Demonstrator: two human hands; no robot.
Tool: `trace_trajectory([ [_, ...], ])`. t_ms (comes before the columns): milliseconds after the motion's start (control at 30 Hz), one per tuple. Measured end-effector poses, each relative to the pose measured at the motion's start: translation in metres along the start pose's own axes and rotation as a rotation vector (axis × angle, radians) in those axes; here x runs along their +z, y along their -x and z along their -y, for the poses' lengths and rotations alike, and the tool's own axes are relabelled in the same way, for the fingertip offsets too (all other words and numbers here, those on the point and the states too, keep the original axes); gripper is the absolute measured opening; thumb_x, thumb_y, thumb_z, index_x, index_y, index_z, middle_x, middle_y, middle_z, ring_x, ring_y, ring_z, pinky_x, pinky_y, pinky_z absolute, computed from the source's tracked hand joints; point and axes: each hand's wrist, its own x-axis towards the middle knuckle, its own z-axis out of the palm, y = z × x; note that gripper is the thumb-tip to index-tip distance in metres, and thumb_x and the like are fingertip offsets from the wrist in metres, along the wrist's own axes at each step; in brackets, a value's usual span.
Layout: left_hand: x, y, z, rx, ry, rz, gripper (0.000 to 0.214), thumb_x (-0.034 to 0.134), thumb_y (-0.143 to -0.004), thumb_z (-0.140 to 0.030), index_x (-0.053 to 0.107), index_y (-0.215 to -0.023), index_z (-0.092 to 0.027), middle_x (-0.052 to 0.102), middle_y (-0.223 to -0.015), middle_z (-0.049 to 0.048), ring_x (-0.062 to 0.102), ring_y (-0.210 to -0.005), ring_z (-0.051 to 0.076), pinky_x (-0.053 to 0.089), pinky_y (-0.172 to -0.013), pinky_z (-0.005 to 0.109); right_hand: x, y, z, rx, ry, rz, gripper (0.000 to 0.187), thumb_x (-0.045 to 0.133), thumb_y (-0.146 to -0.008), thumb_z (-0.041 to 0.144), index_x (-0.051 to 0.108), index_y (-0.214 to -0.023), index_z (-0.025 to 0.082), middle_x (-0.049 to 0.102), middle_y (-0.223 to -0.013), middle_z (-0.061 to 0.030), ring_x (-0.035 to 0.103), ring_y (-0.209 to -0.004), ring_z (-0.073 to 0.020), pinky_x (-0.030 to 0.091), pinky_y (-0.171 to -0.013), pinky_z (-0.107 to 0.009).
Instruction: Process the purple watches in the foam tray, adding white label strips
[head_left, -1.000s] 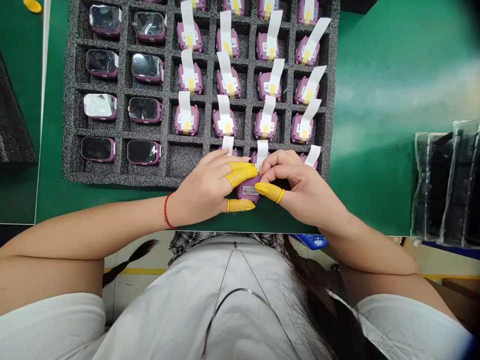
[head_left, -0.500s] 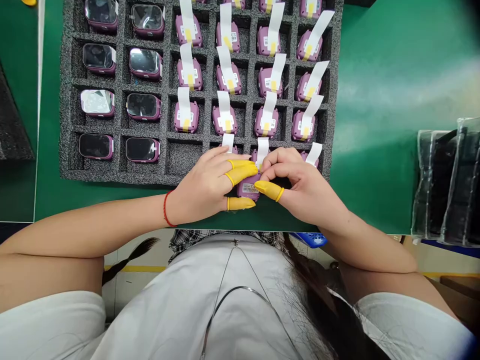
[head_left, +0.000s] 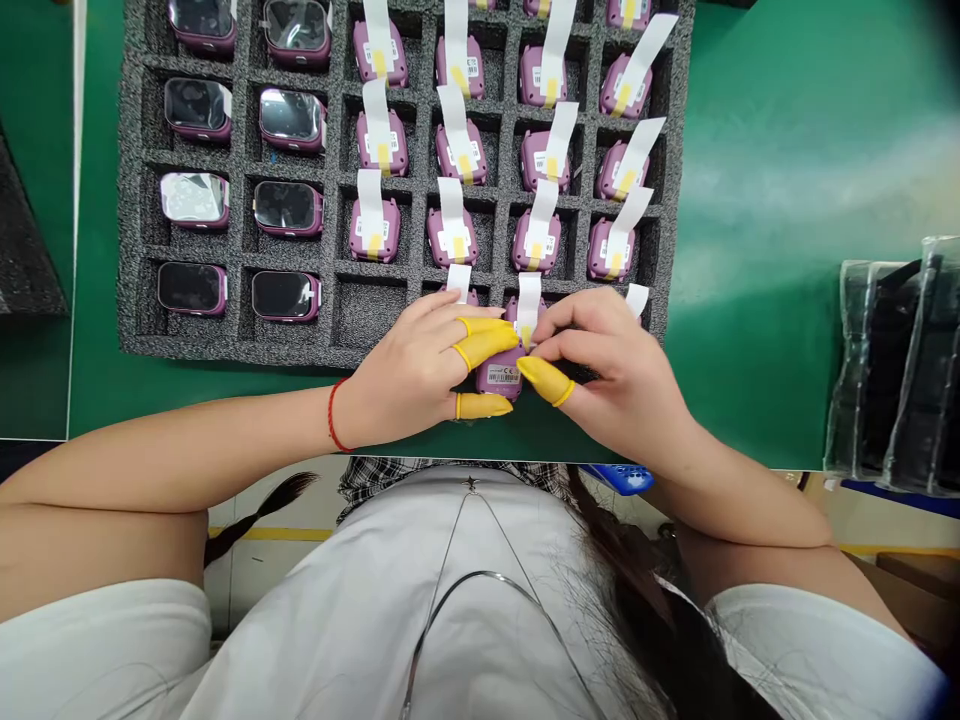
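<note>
My left hand (head_left: 431, 360), with yellow finger cots on several fingers, grips a purple smartwatch body (head_left: 499, 378) at the tray's front edge. The watch lies back side up, and a printed barcode label shows on it. Close against its right upper corner is my right hand (head_left: 611, 365), its thumb in a yellow cot and its fingertips drawn together in a pinch. What lies between those fingertips is too small to make out. Just beyond them, a white paper strip (head_left: 529, 295) rises from another watch in the tray, partly covered by my hands.
A dark foam tray (head_left: 225, 345) holds several purple watches: screens up on the left, backs up with white strips and yellow tape on the right. Clear plastic-wrapped black trays (head_left: 900, 380) stand at the right end of the green table (head_left: 750, 250).
My right hand has shifted slightly to the right and its fingers have lifted a little from the watch's corner. My left hand keeps its hold; the view has moved slightly.
</note>
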Motion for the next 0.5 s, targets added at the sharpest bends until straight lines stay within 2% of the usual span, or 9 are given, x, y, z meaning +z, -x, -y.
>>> trace_trajectory([
  [100,0.002,0.001,0.0,0.019,0.009,-0.031,0.055,0.065,-0.086,-0.055,0.058,-0.123,-0.015,0.072,-0.116,0.0115,0.065,-0.116,0.024,0.042,-0.109,0.043,0.002,0.0,-0.003,0.004,0.11,-0.07,0.018,0.061,-0.09,0.038,0.064,-0.078,0.024,0.065,-0.09,-0.0066,0.056,-0.09,-0.0238,0.039,-0.08,-0.044],
  [267,0.002,0.002,0.001,0.017,0.021,-0.024,0.058,0.063,-0.087,-0.056,0.055,-0.129,-0.016,0.07,-0.12,0.0121,0.063,-0.119,0.025,0.039,-0.112,0.046,0.016,-0.003,-0.007,0.03,0.144,0.019,0.04,0.06,-0.084,0.063,0.058,-0.083,0.023,0.062,-0.09,-0.0052,0.05,-0.091,-0.024,0.033,-0.078,-0.041],
  [333,-0.003,0.0,0.002,0.021,0.038,0.056,0.064,0.065,-0.085,-0.056,0.051,-0.134,-0.017,0.067,-0.126,0.0133,0.059,-0.125,0.027,0.035,-0.115,0.049,0.019,-0.005,-0.008,0.062,0.141,0.023,0.043,0.057,-0.085,0.064,0.055,-0.079,0.022,0.062,-0.088,-0.0039,0.049,-0.089,-0.0231,0.032,-0.078,-0.039],
  [400,-0.013,-0.003,0.003,0.034,0.067,0.21,0.071,0.069,-0.084,-0.051,0.043,-0.141,-0.016,0.059,-0.137,0.0162,0.052,-0.133,0.028,0.029,-0.119,0.053,0.02,-0.006,-0.009,0.078,0.114,0.024,0.044,0.055,-0.086,0.065,0.054,-0.076,0.022,0.061,-0.087,-0.0037,0.048,-0.089,-0.0226,0.031,-0.077,-0.038],
  [500,-0.024,-0.004,0.004,0.053,0.086,0.404,0.079,0.071,-0.083,-0.028,0.029,-0.149,-0.017,0.044,-0.151,0.0181,0.039,-0.143,0.029,0.021,-0.122,0.056,0.019,-0.008,-0.011,0.09,0.08,0.022,0.043,0.055,-0.087,0.063,0.054,-0.074,0.022,0.063,-0.087,-0.0039,0.049,-0.09,-0.0229,0.03,-0.078,-0.039],
])
